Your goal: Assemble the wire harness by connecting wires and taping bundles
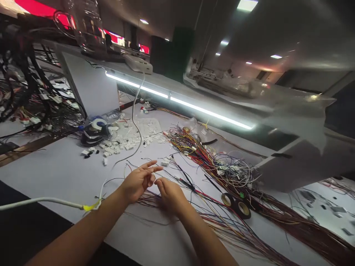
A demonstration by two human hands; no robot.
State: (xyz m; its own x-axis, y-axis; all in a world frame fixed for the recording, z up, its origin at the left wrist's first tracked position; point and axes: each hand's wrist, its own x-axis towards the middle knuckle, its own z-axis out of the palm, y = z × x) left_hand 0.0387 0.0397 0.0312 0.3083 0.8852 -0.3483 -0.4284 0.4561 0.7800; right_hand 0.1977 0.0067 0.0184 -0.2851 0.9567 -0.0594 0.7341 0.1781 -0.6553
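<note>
My left hand point(138, 181) hovers just above the white table point(63, 173) with its fingers spread, the index and thumb pinching at a thin wire point(130, 168). My right hand point(170, 194) lies beside it, fingers curled down onto a bunch of thin coloured wires point(210, 218) that runs off to the right. The fingertips of both hands meet near the same wire. What the right fingers grip is hidden under the hand. A small white connector point(164, 162) lies just beyond my hands.
Many white connectors point(124, 142) are scattered at the back left beside tape rolls point(94, 133). A tangle of coloured wires point(222, 162) fills the right. Two black tape rolls point(238, 205) lie near it. A white cable point(41, 201) crosses the front left. A lit shelf point(180, 103) overhangs the back.
</note>
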